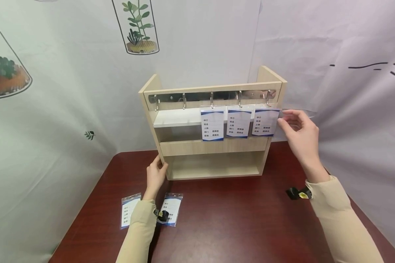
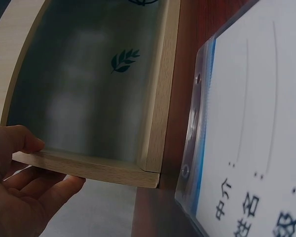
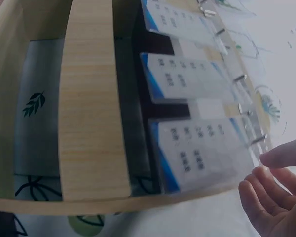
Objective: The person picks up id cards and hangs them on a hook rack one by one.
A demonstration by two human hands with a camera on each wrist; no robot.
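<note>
A light wood desk shelf (image 1: 214, 147) with a metal hook strip (image 1: 194, 97) stands on the table. Three clear-sleeved name badges hang from its hooks: the left badge (image 1: 212, 125), the middle badge (image 1: 238, 123) and the right badge (image 1: 265, 122). At the outer edge of that right badge, my right hand (image 1: 301, 135) pinches the sleeve near its top corner between thumb and fingertips. My left hand (image 1: 156, 175) grips the shelf's left side panel (image 2: 89, 167) low down, thumb on one face and fingers on the other.
Two more badges lie on the dark red table (image 1: 233, 219) at the front left: one badge (image 1: 128, 210) left of my left forearm, another badge (image 1: 172, 208) partly behind the wrist camera. The two leftmost hooks hold nothing. A pale printed curtain (image 1: 85, 91) surrounds the table.
</note>
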